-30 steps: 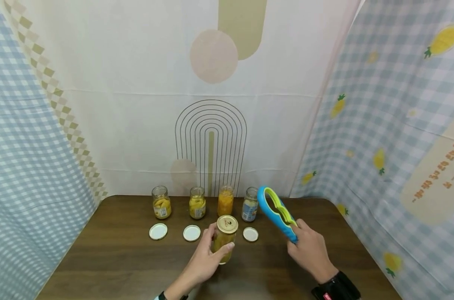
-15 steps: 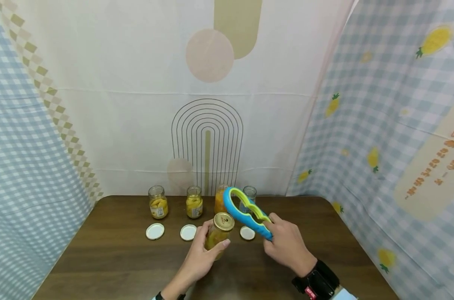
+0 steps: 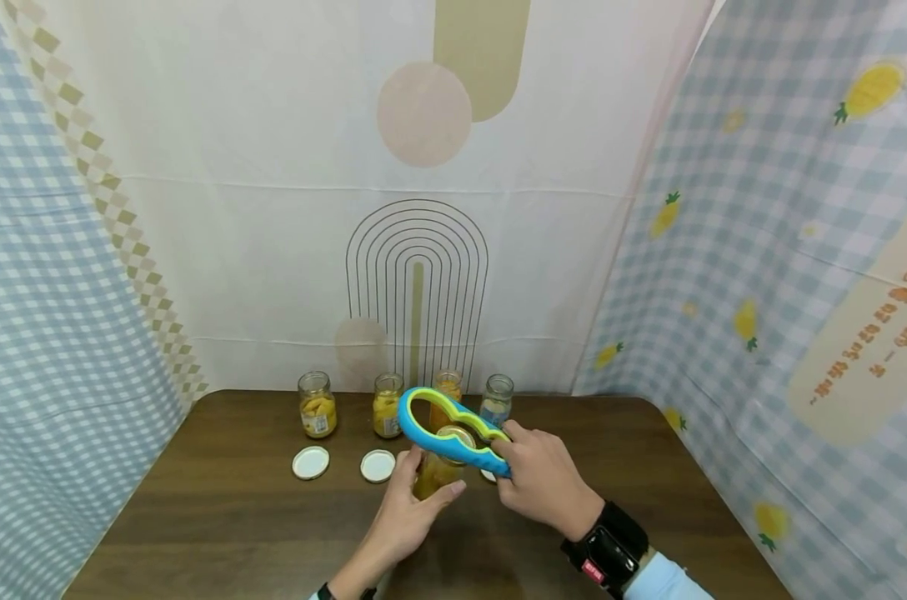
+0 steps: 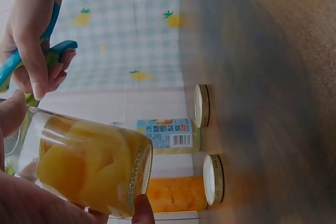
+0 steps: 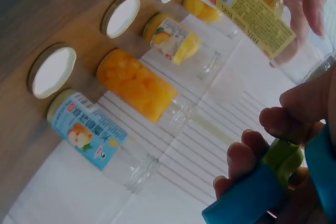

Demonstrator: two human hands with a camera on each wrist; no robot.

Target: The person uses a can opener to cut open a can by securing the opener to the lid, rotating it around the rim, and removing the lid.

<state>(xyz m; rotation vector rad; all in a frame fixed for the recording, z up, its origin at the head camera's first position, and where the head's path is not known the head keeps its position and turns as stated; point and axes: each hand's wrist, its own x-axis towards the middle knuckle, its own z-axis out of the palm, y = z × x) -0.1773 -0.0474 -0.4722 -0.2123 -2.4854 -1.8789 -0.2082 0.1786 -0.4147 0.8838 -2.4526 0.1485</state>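
Note:
My left hand (image 3: pixel 404 518) grips a glass jar of yellow fruit pieces (image 3: pixel 433 478) round its side, thumb at the front. In the left wrist view the jar (image 4: pixel 92 161) is tilted and its ridged base shows. A yellow label with a barcode (image 5: pixel 247 11) faces the right wrist camera. My right hand (image 3: pixel 545 482) holds the handles of a blue and green jar opener (image 3: pixel 440 447), fingers curled round them. The opener's looped end lies over the jar's gold lid, part of which shows through the opening.
Several lidless jars stand along the table's back edge: two with yellow fruit (image 3: pixel 318 415), one with orange fruit (image 5: pixel 134 85), one with a blue label (image 5: pixel 86 129). Lids (image 3: pixel 311 462) lie white side up before them. Patterned cloths (image 3: pixel 273 250) hang behind and beside the table.
My right hand has moved left with the jar opener, bringing it from beside the blue-labelled jar to over the held jar's lid. The left hand keeps its grip on the jar.

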